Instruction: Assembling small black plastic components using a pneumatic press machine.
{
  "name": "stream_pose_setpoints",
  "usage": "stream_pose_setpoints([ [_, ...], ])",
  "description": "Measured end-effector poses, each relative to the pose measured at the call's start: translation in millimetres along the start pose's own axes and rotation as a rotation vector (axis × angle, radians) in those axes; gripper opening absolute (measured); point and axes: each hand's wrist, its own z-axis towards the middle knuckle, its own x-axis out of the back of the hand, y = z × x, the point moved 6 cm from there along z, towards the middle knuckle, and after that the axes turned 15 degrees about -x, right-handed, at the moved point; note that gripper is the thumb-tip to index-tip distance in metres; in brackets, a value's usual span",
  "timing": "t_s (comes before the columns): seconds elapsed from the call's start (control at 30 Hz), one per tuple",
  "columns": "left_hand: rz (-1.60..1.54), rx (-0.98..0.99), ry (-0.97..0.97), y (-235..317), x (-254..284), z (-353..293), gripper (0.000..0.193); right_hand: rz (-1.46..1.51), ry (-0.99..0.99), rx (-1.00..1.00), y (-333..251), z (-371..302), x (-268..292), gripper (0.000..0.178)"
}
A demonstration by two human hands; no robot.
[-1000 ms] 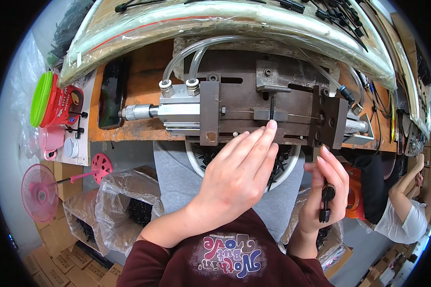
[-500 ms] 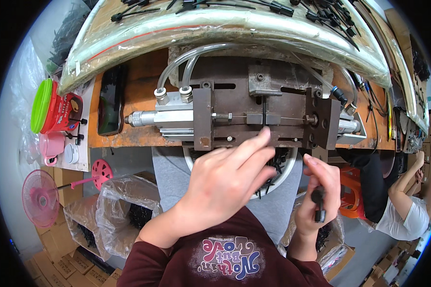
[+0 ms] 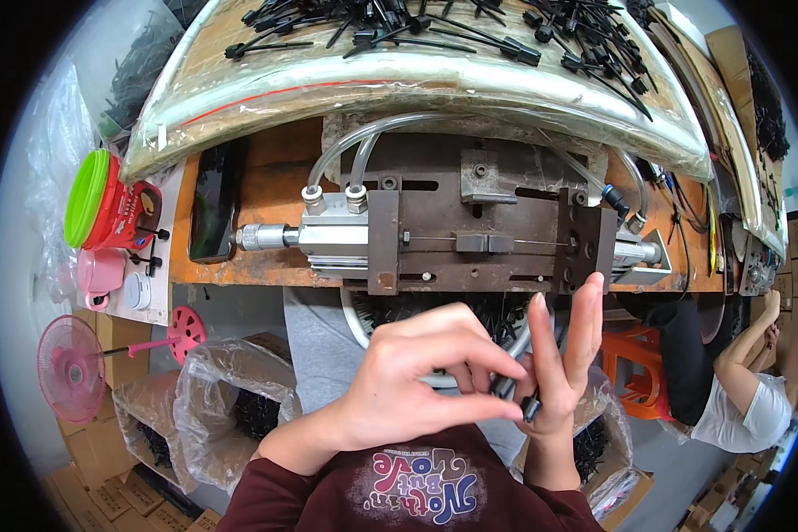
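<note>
My left hand [image 3: 417, 377] is in front of the dark metal fixture [image 3: 439, 191], low over my lap. Its thumb and fingers pinch a short black plastic piece [image 3: 503, 387]. Close beside it, my right hand [image 3: 559, 368] points two fingers upward. Another black plastic piece [image 3: 530, 406] is held at its palm, partly hidden by the fingers. On the fixture, two small dark blocks [image 3: 485, 243] stand together in the middle, with thin rods running out to both sides. An air cylinder [image 3: 334, 238] is mounted at the left end, and a second cylinder [image 3: 637, 255] at the right.
Many black stemmed parts [image 3: 399, 27] lie on the plastic-wrapped board behind the fixture. A white-rimmed container [image 3: 356, 321] of black parts sits under the table edge. Plastic-lined bags [image 3: 230, 390] stand lower left, near a pink fan [image 3: 71, 368]. Someone sits far right by an orange stool [image 3: 638, 368].
My left hand has drawn back from the fixture's middle to meet my right hand. The upright black stem between the blocks is gone. My right hand has shifted left, and the view has moved slightly.
</note>
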Motion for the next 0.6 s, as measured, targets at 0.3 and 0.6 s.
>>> stream_pose_setpoints([
  [0.3, 0.878, -0.359, 0.013, -8.0, -3.8, -1.7, 0.031, -0.097, 0.078, -0.195, 15.9, -1.9, 11.1, 0.07],
  [0.6, 0.976, -0.361, -0.022, -24.7, -10.5, -1.2, 0.026, 0.186, 0.019, -0.192, 13.1, 1.5, 15.0, 0.029],
])
